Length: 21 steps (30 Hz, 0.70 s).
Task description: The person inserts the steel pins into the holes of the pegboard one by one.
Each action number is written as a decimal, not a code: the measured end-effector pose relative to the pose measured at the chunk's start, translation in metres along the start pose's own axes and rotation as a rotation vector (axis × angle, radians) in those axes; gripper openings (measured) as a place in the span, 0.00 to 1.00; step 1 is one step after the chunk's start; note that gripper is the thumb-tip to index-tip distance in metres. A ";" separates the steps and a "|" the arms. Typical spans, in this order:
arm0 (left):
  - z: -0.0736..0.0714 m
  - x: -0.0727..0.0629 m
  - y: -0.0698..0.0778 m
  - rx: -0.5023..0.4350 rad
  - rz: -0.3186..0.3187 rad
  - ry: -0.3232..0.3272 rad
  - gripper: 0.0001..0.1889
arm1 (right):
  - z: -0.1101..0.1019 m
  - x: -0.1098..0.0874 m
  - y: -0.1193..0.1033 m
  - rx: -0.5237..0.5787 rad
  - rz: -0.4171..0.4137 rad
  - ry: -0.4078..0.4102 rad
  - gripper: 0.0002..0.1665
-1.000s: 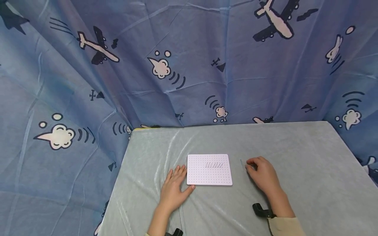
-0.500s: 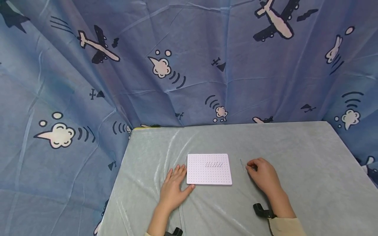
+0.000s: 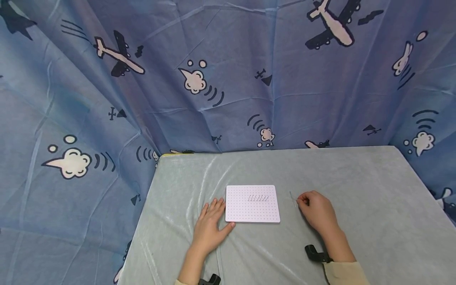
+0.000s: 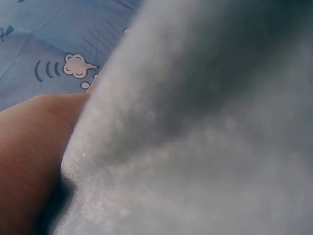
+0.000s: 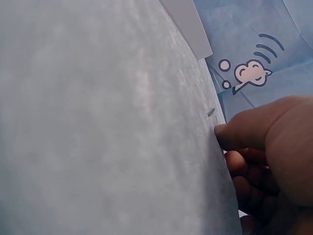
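Observation:
A white board (image 3: 252, 213) dotted with rows of small holes lies on the table. Several thin dark slanted pins or strokes (image 3: 258, 198) form a row in its upper right part. My left hand (image 3: 210, 233) lies flat at the board's left side, fingers spread, thumb by its lower left corner. To the right of the board, my right hand (image 3: 317, 209) has its thumb and curled fingers together, fingertips right beside a thin grey stick (image 3: 292, 199). In the right wrist view a small grey piece (image 5: 211, 112) shows just beyond the thumb tip. I cannot tell whether the fingers pinch the stick.
A pale grey-green velvety cloth covers the table (image 3: 374, 206). Behind it and along both sides hangs a blue curtain (image 3: 228, 79) printed with planes and clouds. The left wrist view is mostly blurred cloth (image 4: 195, 171). Each wrist wears a black device (image 3: 317, 254).

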<state>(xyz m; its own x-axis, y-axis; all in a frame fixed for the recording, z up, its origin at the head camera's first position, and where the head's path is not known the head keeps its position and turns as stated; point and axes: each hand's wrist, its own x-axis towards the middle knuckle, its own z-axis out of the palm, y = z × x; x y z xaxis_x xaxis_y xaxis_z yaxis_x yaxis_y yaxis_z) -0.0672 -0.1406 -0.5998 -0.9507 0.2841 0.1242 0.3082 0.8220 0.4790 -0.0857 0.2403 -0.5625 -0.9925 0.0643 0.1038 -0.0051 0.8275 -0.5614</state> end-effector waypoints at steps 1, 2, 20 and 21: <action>0.000 0.000 0.000 0.000 0.001 0.000 0.44 | 0.000 0.000 0.000 -0.002 -0.005 0.001 0.06; 0.000 0.000 0.000 -0.001 0.001 0.000 0.44 | 0.000 0.000 0.000 -0.006 -0.009 0.002 0.07; -0.001 0.001 0.000 -0.001 0.002 -0.001 0.45 | 0.000 0.002 0.002 0.035 0.035 -0.054 0.09; -0.001 0.000 0.000 -0.005 0.000 -0.002 0.45 | 0.000 0.002 0.003 0.039 0.039 -0.057 0.09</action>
<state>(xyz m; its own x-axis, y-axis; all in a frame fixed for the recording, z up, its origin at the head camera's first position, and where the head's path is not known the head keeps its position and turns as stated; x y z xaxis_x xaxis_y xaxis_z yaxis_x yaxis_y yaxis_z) -0.0676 -0.1406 -0.5990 -0.9506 0.2851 0.1227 0.3081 0.8195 0.4832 -0.0877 0.2424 -0.5640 -0.9974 0.0634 0.0352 0.0300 0.8024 -0.5961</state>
